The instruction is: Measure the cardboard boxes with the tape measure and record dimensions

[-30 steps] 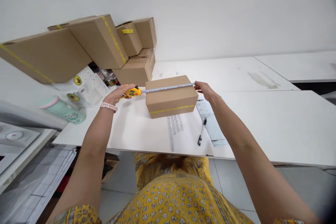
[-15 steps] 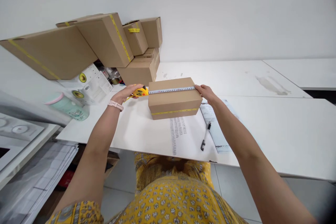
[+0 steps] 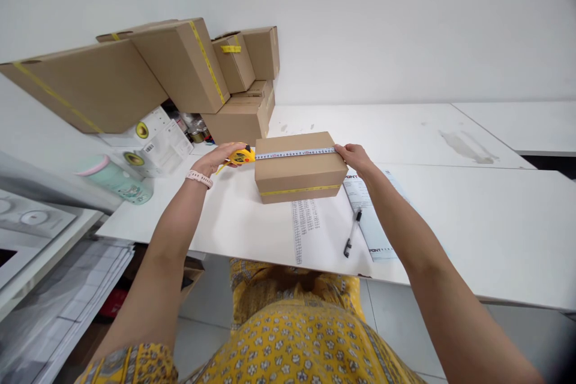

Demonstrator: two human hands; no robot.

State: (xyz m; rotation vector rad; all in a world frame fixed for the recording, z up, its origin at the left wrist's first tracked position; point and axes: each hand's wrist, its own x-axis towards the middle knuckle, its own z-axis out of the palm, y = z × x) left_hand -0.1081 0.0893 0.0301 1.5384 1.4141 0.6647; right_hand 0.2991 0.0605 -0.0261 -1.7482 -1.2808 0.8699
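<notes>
A brown cardboard box (image 3: 300, 175) with a yellow strip along its near side rests on the white table (image 3: 243, 222). Across its top runs the pale blade of a tape measure (image 3: 241, 155), whose yellow and black case is at the box's left edge. My left hand (image 3: 220, 157), with a pink wristband, is closed around that case. At the right edge of the box, my right hand (image 3: 354, 157) pinches the blade's end against the cardboard. Its fingertips are partly hidden behind the box corner.
Several cardboard boxes (image 3: 180, 66) are stacked at the back left, beside white avocado-print cartons (image 3: 155, 144) and a mint tumbler (image 3: 117, 183). A printed sheet (image 3: 306, 228), a black-capped pen (image 3: 353, 234) and blue-white paper forms (image 3: 382, 246) lie near the front edge.
Both hands keep their places on the tape measure and the box. The whole view has shifted very slightly; nothing was taken up or let go.
</notes>
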